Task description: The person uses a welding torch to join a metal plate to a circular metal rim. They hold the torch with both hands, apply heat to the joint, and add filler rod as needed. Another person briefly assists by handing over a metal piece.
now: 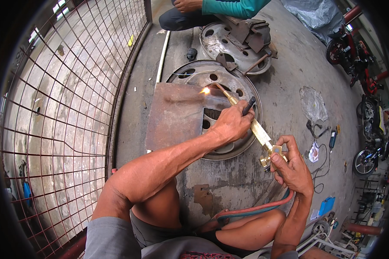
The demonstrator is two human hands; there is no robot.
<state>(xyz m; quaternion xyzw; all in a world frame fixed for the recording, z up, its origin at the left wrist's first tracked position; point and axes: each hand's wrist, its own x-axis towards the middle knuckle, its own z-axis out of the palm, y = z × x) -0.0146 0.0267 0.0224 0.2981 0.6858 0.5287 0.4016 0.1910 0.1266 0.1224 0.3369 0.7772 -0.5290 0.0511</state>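
Observation:
My left hand (234, 122) is closed around a brass cutting torch (259, 131) and a short black handle or lever (249, 105) near its neck. My right hand (293, 166) grips the torch's valve end, thumb on the brass fitting, with red and blue hoses (259, 206) running down from it. A bright flame (205, 90) burns at the bent tip, over the upper right corner of a rusty steel plate (170, 116). That plate lies on a grey steel wheel rim (242, 86), whose lower part is partly behind my left hand.
Another person's hand (186, 5) and teal sleeve (231, 6) are at the top, beside a second rim (212, 36) bearing metal pieces (253, 34). A wire mesh fence (60, 108) runs along the left; parked motorbikes (367, 129), crumpled plastic (313, 103) and cords (320, 155) are at the right.

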